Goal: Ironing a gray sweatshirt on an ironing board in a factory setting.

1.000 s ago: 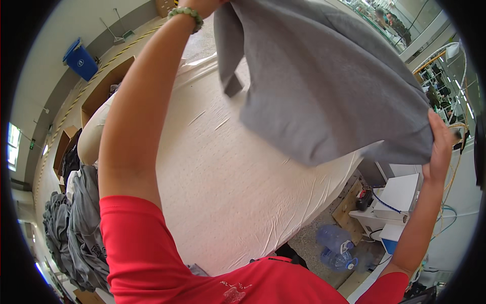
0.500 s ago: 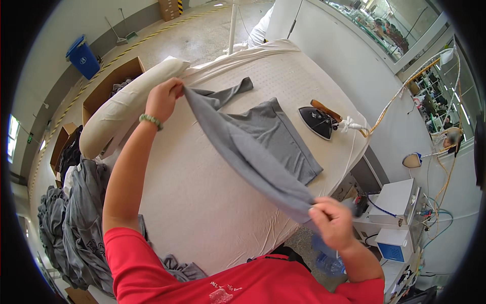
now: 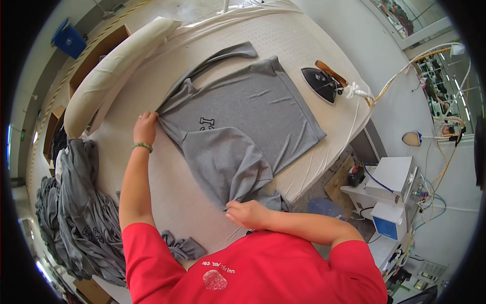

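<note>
A grey sweatshirt [image 3: 253,101] with dark lettering on its chest lies on the cream padded ironing table [image 3: 167,172], its hem toward the right. My left hand [image 3: 145,129] is closed on its left edge, near the collar or shoulder. Lower down, my right hand [image 3: 247,214] pinches a bunched part of the same garment close to my body. One sleeve stretches out flat toward the far side; the near part is folded and rumpled over the chest. To the right of the sweatshirt, an iron [image 3: 321,84] with a wooden handle rests on the table.
A long padded roll [image 3: 114,76] borders the table's left side. Grey garments [image 3: 83,213] are heaped at the left, with another grey piece [image 3: 183,247] near my left elbow. The iron's hose [image 3: 387,91] runs right. White boxes [image 3: 390,177] stand at the right; a blue bin [image 3: 69,38] stands far left.
The sweatshirt, held stretched and partly folded before, now lies spread with its lettering showing. My left hand has come down and nearer; my right hand has moved left toward my body.
</note>
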{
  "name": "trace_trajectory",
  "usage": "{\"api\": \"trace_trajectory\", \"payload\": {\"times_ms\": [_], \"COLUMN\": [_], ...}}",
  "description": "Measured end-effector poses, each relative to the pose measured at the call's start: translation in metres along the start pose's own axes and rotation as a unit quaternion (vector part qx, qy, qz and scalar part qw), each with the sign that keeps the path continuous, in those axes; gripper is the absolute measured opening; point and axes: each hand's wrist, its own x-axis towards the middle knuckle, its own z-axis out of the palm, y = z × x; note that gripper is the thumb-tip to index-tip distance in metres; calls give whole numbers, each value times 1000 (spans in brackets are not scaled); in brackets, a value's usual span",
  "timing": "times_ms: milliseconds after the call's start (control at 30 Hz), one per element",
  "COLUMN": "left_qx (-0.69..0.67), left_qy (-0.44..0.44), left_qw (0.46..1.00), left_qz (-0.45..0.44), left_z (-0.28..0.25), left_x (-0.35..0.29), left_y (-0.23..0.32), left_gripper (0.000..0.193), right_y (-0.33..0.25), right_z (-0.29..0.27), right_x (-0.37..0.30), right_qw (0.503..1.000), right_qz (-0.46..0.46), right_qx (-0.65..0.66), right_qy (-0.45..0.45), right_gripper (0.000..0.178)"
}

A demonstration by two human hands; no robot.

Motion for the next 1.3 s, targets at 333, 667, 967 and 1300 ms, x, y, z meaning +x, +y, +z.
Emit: {"api": "trace_trajectory", "payload": {"times_ms": [333,667,967,1300], "left_qx": [-253,-498,-607,-534], "left_qy": [-77,-25,415,284], "left_qw": [959,857,393,515], "left_qz": [104,-133,-553,-607], "left_z": [-33,-1,2,71], "left_x": [-105,-173,-437,-288], "left_y": [301,266,214,474], "left_gripper": [47,19,31,30], "right_y": [2,14,168,313], "right_z": [97,31,-162,-248], "right_x": [-3,-33,-87,-124], "right_qw": [951,958,990,876], "right_qz": [-16,-120,47,397], "right_qx": [-247,-137,55,268], "right_qy": [-186,-221,119,58], "right_gripper": [18,32,35,33]}}
